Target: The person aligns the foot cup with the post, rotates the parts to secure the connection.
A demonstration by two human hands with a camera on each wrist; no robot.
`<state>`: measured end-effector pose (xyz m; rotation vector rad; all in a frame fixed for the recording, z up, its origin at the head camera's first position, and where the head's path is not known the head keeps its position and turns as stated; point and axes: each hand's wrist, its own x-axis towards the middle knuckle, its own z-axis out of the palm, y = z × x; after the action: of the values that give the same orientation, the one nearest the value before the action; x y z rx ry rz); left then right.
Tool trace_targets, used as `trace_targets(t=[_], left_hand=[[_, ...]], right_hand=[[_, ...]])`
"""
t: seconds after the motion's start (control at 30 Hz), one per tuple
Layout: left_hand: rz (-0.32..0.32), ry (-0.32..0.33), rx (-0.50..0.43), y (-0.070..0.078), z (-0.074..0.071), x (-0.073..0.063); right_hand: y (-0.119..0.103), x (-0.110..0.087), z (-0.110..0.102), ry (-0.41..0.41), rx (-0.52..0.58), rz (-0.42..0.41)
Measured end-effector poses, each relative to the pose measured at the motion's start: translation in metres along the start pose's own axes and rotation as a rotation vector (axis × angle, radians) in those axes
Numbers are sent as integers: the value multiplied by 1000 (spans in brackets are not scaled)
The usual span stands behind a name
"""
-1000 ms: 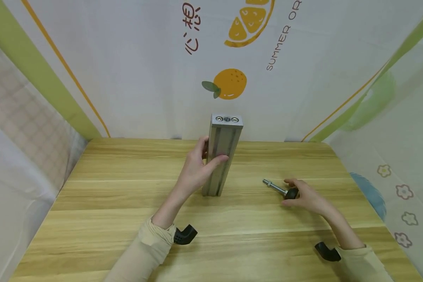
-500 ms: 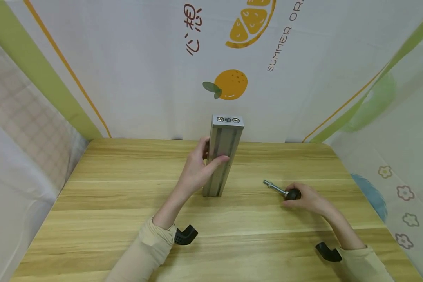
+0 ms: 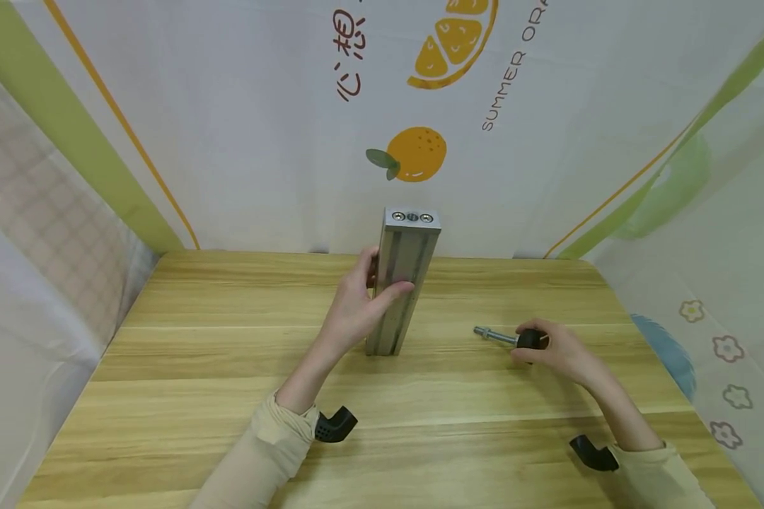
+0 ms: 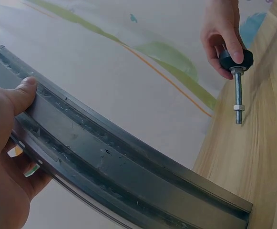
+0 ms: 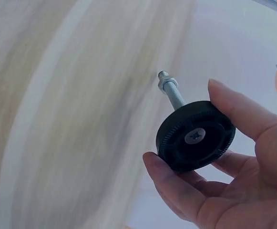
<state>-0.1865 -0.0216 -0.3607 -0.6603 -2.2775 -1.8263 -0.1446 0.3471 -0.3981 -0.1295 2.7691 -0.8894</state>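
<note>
An aluminium profile (image 3: 402, 283) stands upright on the table, slightly tilted in the head view, with two screw heads and a hole in its top end plate. My left hand (image 3: 356, 304) grips it around the middle, thumb across the near face; the other fingers are partly hidden behind it. To the right, my right hand (image 3: 557, 350) pinches the black round base of a levelling foot (image 5: 195, 136) by its rim. Its threaded stud (image 4: 238, 93) carries a nut near the free end and points left towards the profile. A cross-head screw shows in the base's underside.
The wooden table (image 3: 229, 396) ends at a white printed curtain (image 3: 261, 141) behind, with more fabric along both sides. Black elbow-shaped pieces (image 3: 335, 424) stick out at both sleeve cuffs.
My right hand's fingers have drawn in on the levelling foot's base, and the foot has turned slightly, its base end rising in the head view. The left hand and profile have stayed put.
</note>
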Motion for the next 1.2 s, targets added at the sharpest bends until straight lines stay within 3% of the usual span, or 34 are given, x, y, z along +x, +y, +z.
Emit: trace_targets(t=[0.17, 0.7, 1.2], left_hand=[[3, 0, -3, 0, 0, -1], [-1, -3, 13, 2, -2, -1], [-4, -7, 21, 4, -1, -2]], right_hand=[[-7, -1, -3, 32, 19, -7], [-58, -12, -33, 279, 5, -63], [-107, -13, -64, 491, 48, -197]])
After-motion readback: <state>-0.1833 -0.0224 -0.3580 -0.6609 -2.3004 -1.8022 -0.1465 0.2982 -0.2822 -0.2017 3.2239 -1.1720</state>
